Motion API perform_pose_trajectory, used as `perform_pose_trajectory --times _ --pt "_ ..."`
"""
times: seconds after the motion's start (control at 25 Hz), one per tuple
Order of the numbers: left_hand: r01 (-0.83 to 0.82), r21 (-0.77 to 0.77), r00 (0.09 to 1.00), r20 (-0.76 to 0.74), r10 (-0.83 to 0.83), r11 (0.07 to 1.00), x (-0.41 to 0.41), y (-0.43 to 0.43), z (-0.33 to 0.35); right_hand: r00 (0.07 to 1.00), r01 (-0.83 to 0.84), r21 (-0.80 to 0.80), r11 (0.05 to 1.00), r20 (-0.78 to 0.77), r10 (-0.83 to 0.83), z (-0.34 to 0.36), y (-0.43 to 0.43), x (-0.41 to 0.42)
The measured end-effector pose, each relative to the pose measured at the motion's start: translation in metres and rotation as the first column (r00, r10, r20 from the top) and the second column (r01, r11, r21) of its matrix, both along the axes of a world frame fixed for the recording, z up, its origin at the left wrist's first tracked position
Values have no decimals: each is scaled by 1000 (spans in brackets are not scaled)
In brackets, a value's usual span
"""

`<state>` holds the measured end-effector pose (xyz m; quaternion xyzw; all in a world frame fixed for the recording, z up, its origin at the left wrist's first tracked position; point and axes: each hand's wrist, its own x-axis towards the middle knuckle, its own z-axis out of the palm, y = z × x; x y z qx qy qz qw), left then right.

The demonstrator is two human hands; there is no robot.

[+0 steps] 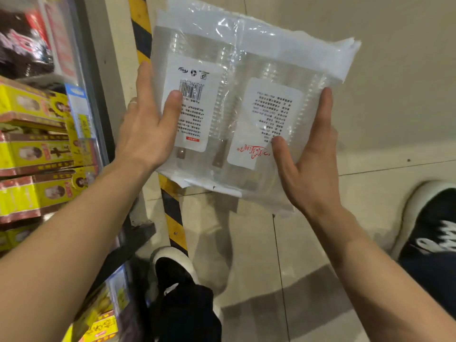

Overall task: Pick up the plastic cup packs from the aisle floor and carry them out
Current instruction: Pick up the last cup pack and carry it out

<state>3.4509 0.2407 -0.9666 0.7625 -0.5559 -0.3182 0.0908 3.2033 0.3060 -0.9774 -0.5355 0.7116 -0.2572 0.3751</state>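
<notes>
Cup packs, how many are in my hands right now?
2 visible, side by side: the left pack gripped by the left hand, the right pack by the right hand. Layered wrapper edges suggest more may be hidden beneath.

One head-worn camera looks forward and steeply down at the aisle floor (pixel 394 70).
</notes>
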Motion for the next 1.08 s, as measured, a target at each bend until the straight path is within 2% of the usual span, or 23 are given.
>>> perform_pose_trajectory --times 0.16,0.28,0.48,0.68,0.84,0.96,1.08 --pt "18 -211 1000 -3 -19 977 -47 -33 99 1000 10 -104 994 -14 -11 103 -54 -44" --pt "-25 -354 1000 -21 18 935 -79 -63 196 999 -2 -239 971 -52 -11 202 -95 -73" --pt "2 -518 999 -33 -22 855 -116 -114 366 993 50 -411 910 -79 -90 376 -154 -108" --pt "0 -694 994 -78 -75 720 -150 -153 558 981 72 -603 795 -101 -166 570 -186 -144" --pt "3 -808 992 -74 -106 589 -174 -160 707 975 112 -702 703 -59 -215 714 -190 -166" --pt "21 -855 986 -67 -150 519 -191 -157 816 964 128 -762 635 -56 -261 819 -181 -183" --pt "38 -882 982 -55 -181 470 -209 -149 896 952 128 -813 568 -61 -301 899 -165 -200"
